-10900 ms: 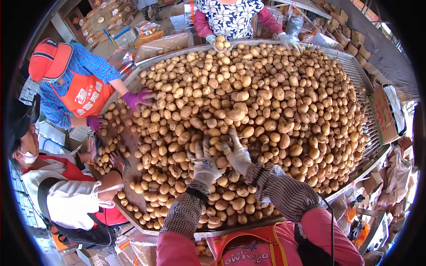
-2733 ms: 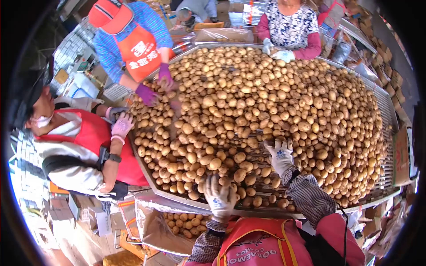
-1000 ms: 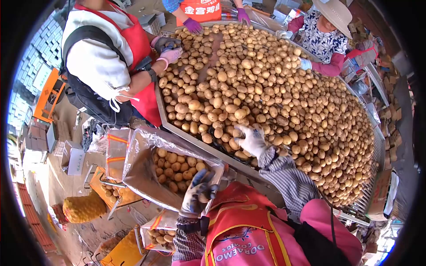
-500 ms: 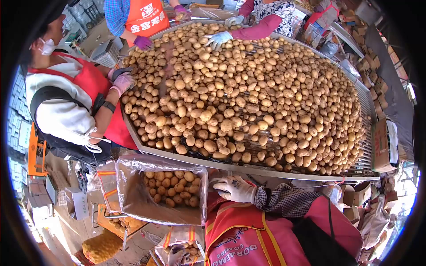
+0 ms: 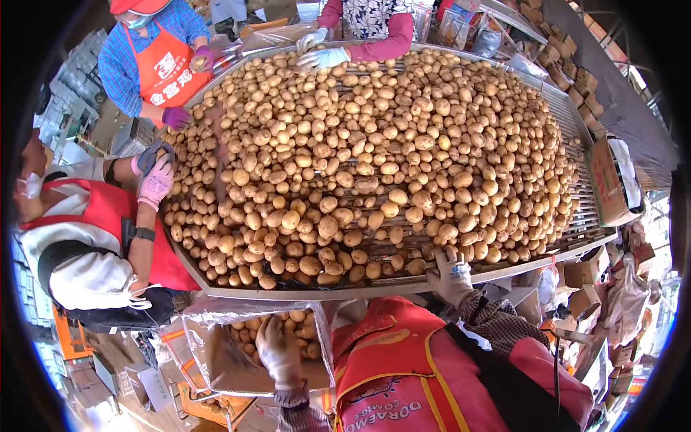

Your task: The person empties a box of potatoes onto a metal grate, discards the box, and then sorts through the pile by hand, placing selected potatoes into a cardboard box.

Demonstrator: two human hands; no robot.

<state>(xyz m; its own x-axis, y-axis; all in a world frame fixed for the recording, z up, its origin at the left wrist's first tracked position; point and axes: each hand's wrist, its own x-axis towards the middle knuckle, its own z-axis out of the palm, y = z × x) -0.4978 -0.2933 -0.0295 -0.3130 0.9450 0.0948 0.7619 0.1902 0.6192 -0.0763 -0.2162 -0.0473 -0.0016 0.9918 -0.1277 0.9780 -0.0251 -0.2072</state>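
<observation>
My left hand (image 5: 279, 354), in a whitish glove, reaches over the lined cardboard box (image 5: 216, 360). Its fingers point down toward the potatoes (image 5: 294, 325) in that box; they are smeared, and I cannot tell if they grip one. At the near rim of the slatted sorting table (image 5: 374, 288) is my right hand (image 5: 452, 277), gloved in white. Its fingers are spread and touch the edge of the potato pile (image 5: 403, 173). Dark and checked cuffs cover my wrists, and a red apron (image 5: 389, 345) covers my front.
On the left, a co-worker in a red apron (image 5: 108, 209) holds gloved hands at the table's edge. Another person in an orange apron (image 5: 169, 68) stands behind. Across the table, a person's light-gloved hand (image 5: 324, 57) rests on potatoes. A cardboard box (image 5: 610, 183) stands at the right end.
My left hand has come up from the lower bag into the lined box. My right hand has moved right and up from beside the box to the table's rim. The view has shifted.
</observation>
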